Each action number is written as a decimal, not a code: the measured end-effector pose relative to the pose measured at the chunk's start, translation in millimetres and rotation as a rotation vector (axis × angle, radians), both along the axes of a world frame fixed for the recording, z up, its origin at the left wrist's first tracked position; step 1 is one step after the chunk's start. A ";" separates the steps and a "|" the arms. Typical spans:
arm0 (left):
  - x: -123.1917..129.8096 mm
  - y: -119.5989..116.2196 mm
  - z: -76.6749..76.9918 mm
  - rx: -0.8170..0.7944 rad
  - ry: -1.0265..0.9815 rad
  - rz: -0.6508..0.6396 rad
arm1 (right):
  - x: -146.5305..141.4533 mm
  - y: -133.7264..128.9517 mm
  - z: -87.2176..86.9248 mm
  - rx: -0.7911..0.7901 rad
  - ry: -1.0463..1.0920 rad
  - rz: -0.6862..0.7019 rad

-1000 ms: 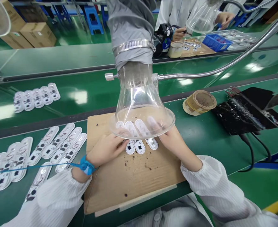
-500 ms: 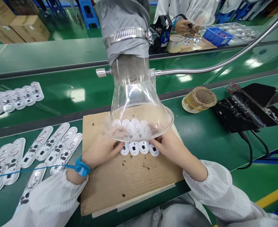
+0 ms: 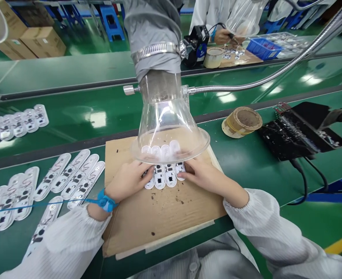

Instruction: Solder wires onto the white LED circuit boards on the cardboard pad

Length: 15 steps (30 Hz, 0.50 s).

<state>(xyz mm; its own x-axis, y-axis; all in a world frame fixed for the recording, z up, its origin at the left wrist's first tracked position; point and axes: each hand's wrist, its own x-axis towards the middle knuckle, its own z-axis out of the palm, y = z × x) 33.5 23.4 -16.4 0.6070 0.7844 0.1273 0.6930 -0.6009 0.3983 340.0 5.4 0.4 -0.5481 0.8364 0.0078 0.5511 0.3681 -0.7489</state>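
Note:
Several white oblong casings with circuit boards (image 3: 159,178) lie side by side in a row on a brown cardboard sheet (image 3: 159,221), partly under a clear fume hood (image 3: 171,120). My left hand (image 3: 130,177), with a blue strap at its wrist, closes thumb and fingers on the leftmost casing. At the other end, my right hand (image 3: 206,175) grips the rightmost casing (image 3: 180,169), which sits a little farther from me than the others. The hood's rim partly covers the fingertips and the casings' far ends.
More such casings (image 3: 80,176) lie on the green bench at the left, with another group (image 3: 16,123) on the strip behind. To the right are a roll of tape (image 3: 242,122) and a black device with cables (image 3: 298,135). Across, a co-worker's hand (image 3: 222,37) works near a blue bin (image 3: 264,48).
The rightmost casing has shifted away from me relative to its neighbours, with my right hand on it. My left hand stays at the row's left end. The whole view has shifted slightly.

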 end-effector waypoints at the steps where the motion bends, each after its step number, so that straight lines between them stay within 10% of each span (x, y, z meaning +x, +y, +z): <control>1: 0.7 -1.8 -0.5 0.019 0.021 0.015 | -0.3 3.0 -0.5 0.020 -0.007 0.014; 9: 8.6 -22.9 18.5 0.175 -0.082 0.138 | -5.0 -4.6 -1.4 0.188 -0.010 -0.021; 15: 30.5 -40.1 25.7 0.178 0.018 -0.223 | -26.1 -30.6 15.8 0.289 -0.059 0.060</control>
<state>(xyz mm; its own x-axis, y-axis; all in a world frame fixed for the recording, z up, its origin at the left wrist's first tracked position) 64.0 -16.7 9.3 0.7655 0.5975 0.2388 0.5416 -0.7987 0.2621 313.9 -25.2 16.2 -0.6028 0.7705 0.2073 0.5614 0.5941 -0.5761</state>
